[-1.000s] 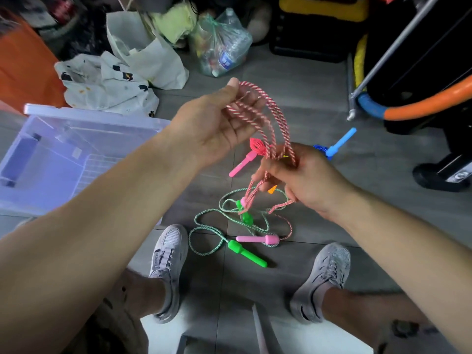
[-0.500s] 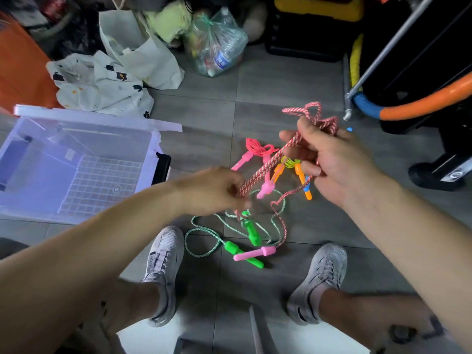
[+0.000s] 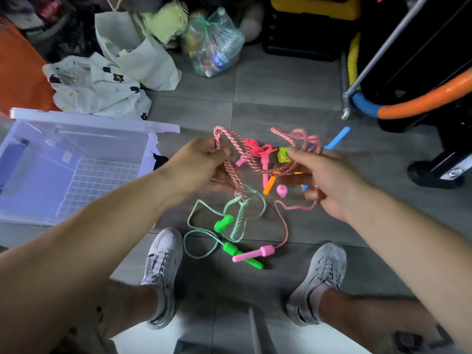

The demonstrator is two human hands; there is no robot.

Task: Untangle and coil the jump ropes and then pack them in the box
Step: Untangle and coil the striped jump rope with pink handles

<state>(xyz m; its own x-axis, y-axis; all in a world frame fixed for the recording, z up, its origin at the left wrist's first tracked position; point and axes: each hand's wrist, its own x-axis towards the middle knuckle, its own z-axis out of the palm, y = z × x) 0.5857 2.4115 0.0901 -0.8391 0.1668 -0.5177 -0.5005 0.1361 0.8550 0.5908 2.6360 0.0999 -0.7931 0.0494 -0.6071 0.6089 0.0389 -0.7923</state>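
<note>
Pinching the pink rope (image 3: 233, 177) at frame centre, the left grip (image 3: 201, 164) is holding a loop up. The right grip (image 3: 329, 182) is clutching its other strands.

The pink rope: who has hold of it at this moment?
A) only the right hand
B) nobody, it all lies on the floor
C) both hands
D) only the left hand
C: the left hand pinches one loop of the pink rope and the right hand grips another bunch of it, with a strand running between them above the floor.
</note>
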